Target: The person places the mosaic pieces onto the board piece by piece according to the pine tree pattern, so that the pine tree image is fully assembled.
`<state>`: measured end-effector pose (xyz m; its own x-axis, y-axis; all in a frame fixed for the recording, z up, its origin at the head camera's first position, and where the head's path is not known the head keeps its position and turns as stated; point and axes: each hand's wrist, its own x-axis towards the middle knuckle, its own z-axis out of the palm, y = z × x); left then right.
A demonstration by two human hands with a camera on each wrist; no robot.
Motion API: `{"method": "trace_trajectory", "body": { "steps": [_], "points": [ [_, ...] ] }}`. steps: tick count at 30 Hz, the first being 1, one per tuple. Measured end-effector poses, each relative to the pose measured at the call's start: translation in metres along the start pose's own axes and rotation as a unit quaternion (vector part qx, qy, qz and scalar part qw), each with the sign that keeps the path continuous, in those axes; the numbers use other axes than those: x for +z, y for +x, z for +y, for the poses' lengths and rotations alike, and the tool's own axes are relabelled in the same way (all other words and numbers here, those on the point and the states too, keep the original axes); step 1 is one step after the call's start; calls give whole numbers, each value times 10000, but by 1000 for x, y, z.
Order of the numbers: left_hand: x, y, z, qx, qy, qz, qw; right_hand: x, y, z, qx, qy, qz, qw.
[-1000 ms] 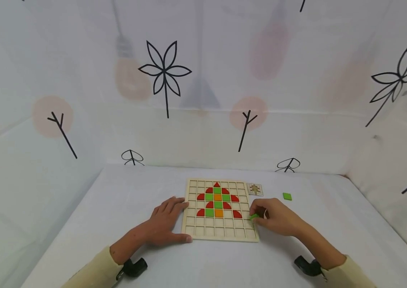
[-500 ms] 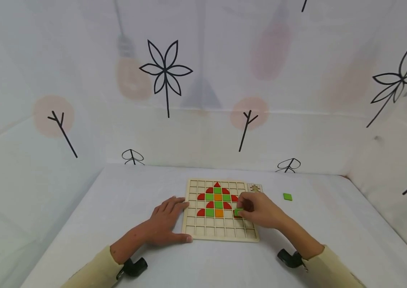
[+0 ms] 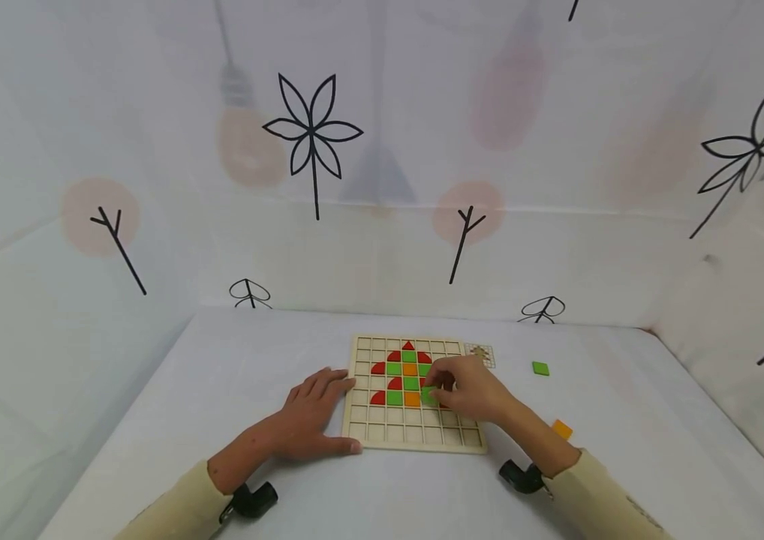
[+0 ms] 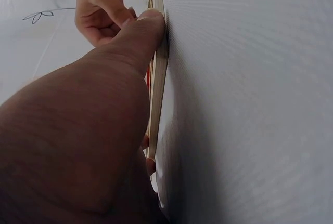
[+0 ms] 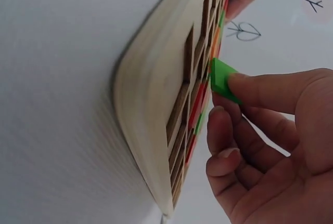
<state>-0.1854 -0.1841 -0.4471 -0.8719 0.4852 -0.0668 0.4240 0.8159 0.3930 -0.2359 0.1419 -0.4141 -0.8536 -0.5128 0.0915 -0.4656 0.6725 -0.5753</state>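
A wooden grid board (image 3: 416, 436) lies on the white table, with red, green and orange tiles set in its cells in a tree shape. My right hand (image 3: 470, 388) pinches a green square tile (image 5: 222, 80) between thumb and fingers. In the right wrist view the tile is tilted, one corner right at the cells. From the head it overlaps the cell just right of the lower orange tile (image 3: 412, 400). My left hand (image 3: 311, 420) rests at the board's left side, fingers spread, with the thumb at the near left corner.
A small pattern card (image 3: 481, 354) with a tree picture lies against the board's upper right edge, partly behind my right hand. Farther right is a loose green square tile (image 3: 540, 368). An orange tile (image 3: 562, 429) lies beside my right forearm. White patterned cloth walls surround the table.
My right hand has moved left from the board's right edge, carrying the green tile over the lower row. The orange tile beside the forearm has come into view. My left hand stays put.
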Motion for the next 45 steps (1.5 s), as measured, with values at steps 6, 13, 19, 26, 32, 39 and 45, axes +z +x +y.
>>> {"method": "trace_trajectory", "body": {
  "steps": [6,13,19,26,32,39,45],
  "points": [
    [-1,0,0,20,14,1,10000,3,0,-2,41,-22,62,10000],
    [1,2,-2,-6,39,15,10000,6,2,1,234,-401,191,9987],
    [1,2,-1,17,43,19,10000,8,2,1,305,-470,218,9982],
    [1,2,-2,44,87,45,9999,3,1,5,310,-409,228,9984],
    [1,2,-1,38,25,3,10000,-14,-2,15,279,-412,389,9980],
    [0,1,1,0,2,-15,10000,-36,-5,39,706,-508,733,9935],
    [0,-1,0,83,-26,55,9999,-58,-10,64,1109,-659,1018,9864]
  ]
}}
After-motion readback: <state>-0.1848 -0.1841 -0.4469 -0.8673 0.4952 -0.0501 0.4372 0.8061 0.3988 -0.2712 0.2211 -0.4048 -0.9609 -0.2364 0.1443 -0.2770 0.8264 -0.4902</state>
